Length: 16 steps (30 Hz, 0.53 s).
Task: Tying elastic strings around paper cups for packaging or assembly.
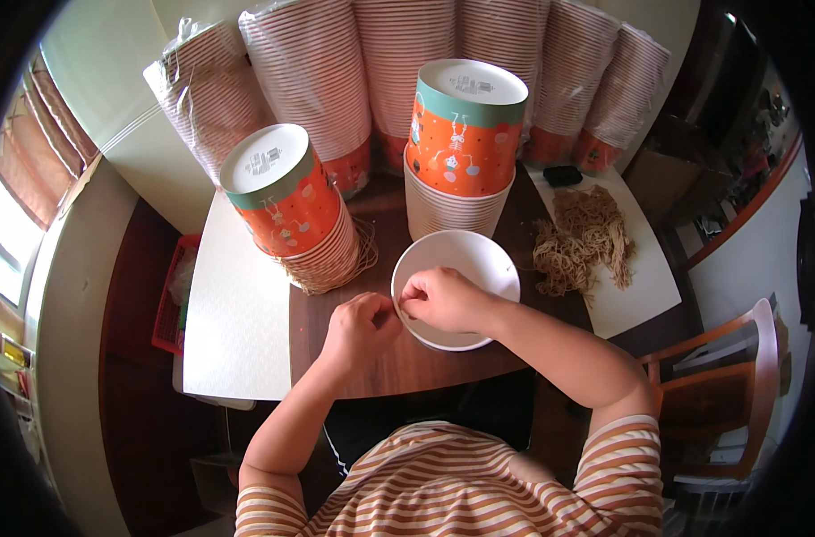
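A white paper bucket [501,268] stands on the brown table, its open mouth facing up at me. My right hand [439,300] reaches over the mouth, fingers pinched together at the inner side of the left rim. Just outside that rim, my left hand [362,329] is closed too, its fingertips close to the right hand's. Whatever lies between the fingers is hidden or too small to name. Behind the bucket rises a stack of upside-down orange and green paper buckets [465,148]. Another such stack [286,210] leans at the left, with tan cords [331,273] hanging around its lower part.
A loose pile of tan cords [582,237] lies on the table's white right part, near a small black object [563,175]. Tall plastic-wrapped stacks of buckets [304,80] line the back. At the right stands a wooden chair [721,394]; a red basket [167,309] sits at the left.
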Motion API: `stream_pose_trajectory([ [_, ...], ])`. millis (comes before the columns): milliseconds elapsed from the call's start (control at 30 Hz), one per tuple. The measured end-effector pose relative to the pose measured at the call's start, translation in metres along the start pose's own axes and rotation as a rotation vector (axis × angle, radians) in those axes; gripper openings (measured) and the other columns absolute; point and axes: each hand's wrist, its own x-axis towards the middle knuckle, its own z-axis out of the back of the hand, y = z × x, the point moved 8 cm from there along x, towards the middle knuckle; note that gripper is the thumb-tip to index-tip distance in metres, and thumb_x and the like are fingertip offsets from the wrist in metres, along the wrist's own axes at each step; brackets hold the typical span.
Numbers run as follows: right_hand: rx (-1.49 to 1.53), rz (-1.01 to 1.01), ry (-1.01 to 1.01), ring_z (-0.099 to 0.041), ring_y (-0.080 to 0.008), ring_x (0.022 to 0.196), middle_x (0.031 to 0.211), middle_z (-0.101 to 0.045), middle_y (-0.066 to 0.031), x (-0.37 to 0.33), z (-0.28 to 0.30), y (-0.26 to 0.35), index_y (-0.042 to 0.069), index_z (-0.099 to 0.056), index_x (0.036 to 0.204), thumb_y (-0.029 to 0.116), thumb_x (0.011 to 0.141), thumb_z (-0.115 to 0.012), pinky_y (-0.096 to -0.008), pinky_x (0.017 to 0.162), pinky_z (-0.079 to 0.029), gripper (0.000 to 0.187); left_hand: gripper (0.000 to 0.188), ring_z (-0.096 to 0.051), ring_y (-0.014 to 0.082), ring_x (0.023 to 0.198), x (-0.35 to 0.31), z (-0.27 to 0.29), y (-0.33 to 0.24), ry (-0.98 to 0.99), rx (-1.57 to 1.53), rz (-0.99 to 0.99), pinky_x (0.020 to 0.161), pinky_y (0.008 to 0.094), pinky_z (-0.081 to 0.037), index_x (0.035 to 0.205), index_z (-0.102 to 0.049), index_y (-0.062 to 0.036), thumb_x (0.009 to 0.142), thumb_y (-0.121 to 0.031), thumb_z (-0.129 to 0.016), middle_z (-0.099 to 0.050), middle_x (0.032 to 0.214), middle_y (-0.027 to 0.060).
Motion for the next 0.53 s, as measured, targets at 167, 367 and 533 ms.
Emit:
stream_pose_trajectory([
  [167,-0.047,-0.080,0.250,-0.063,-0.0159,0.078,0.084,-0.066,-0.0111,-0.032,-0.004,0.013,-0.007,-0.051,0.122,0.030,0.081,-0.070,-0.0293,0.071,-0.049,0.058,0.015,-0.054,0.0057,0.068,-0.030,-0.023,0.033,0.139,-0.455,0.284,0.061,0.0230,-0.045,0.083,-0.061,0.0026,0.080,-0.011,-0.066,-0.061,0.072,0.0022],
  [367,-0.191,0.013,0.390,-0.063,-0.0190,0.071,0.078,-0.066,-0.0094,-0.059,-0.012,0.019,-0.001,-0.063,0.109,0.029,0.074,-0.074,-0.0311,0.067,-0.050,0.047,0.002,-0.054,0.0087,0.081,-0.058,-0.018,0.017,0.175,-0.937,0.125,0.069,0.0222,-0.043,0.081,-0.060,0.0002,0.083,0.000,-0.060,-0.060,0.094,0.0050],
  [533,-0.244,-0.089,0.380,-0.064,-0.0200,0.074,0.082,-0.067,-0.0083,-0.072,-0.004,0.012,0.005,-0.065,0.110,0.030,0.073,-0.075,-0.0314,0.070,-0.049,0.046,0.006,-0.055,0.0124,0.088,-0.080,-0.006,0.016,0.213,-1.088,0.210,0.079,0.0242,-0.043,0.082,-0.062,-0.0023,0.083,0.002,-0.057,-0.058,0.101,0.0067],
])
